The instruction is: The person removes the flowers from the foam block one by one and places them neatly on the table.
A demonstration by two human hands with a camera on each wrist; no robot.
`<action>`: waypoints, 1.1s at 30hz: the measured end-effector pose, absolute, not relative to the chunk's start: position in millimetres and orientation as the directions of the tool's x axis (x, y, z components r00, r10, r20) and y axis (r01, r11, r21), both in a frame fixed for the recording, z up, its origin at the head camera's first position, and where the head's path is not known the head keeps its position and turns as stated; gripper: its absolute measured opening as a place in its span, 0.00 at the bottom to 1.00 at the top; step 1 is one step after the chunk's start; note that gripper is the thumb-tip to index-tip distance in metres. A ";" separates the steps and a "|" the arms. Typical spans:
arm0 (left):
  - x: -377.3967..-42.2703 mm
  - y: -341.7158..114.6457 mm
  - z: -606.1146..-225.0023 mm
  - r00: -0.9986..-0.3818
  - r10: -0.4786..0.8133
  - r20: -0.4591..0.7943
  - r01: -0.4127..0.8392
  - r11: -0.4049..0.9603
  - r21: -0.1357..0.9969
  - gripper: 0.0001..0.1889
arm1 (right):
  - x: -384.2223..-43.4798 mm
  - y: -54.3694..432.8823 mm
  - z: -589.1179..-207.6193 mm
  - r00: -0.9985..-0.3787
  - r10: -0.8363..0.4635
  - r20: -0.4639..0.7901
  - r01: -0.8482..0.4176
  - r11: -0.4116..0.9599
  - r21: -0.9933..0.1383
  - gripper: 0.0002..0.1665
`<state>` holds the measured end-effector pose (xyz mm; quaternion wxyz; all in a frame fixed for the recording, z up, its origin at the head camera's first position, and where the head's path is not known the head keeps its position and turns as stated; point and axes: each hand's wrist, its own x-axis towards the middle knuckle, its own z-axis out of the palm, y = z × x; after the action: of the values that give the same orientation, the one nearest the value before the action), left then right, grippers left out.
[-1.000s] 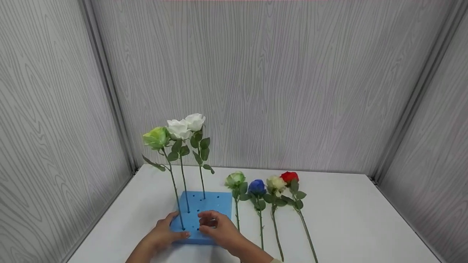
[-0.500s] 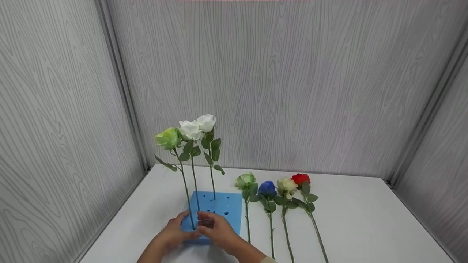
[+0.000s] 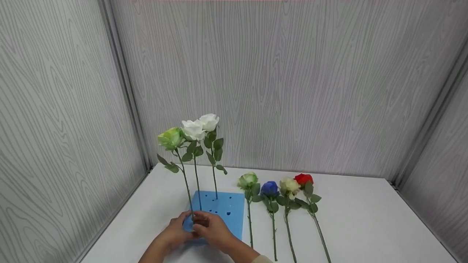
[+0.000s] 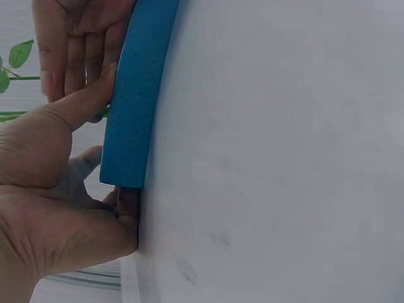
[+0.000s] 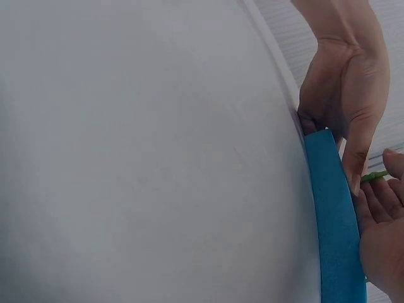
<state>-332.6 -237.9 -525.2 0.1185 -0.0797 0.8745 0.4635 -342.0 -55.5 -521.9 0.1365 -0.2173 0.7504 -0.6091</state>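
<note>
Your left hand (image 5: 349,95) grips the blue rectangular block (image 5: 336,218); beside it, your right hand (image 5: 387,240) holds a thin green stem (image 5: 374,177).

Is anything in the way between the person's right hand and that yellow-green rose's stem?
Nothing visible. The right hand has its fingertips right at the stem of the yellow-green rose; whether they touch is hard to tell. The left hand, holding the blue block, is close by but not between them.
</note>
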 end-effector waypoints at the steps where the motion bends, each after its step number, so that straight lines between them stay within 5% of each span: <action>1: -332.8 -237.7 -524.9 -0.959 -0.032 -0.282 -0.251 0.560 0.790 0.60 | -341.8 -56.6 -522.0 -0.875 -0.481 0.056 -0.151 0.161 -0.975 0.26; 11: -330.3 -238.4 -523.2 -0.968 -0.001 -0.251 -0.200 0.608 0.768 0.59 | -337.1 -62.0 -523.1 -0.918 -0.393 0.056 -0.111 0.119 -0.987 0.10; 33: -333.7 -237.4 -524.9 -0.964 -0.018 -0.266 -0.222 0.606 0.764 0.63 | -340.6 -54.3 -532.0 -0.903 -0.411 0.125 -0.154 0.039 -0.987 0.13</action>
<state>-333.7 -237.4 -524.9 0.1163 -0.0675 0.8886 0.4384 -340.6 -54.3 -532.0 0.0969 -0.1979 0.7142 -0.6644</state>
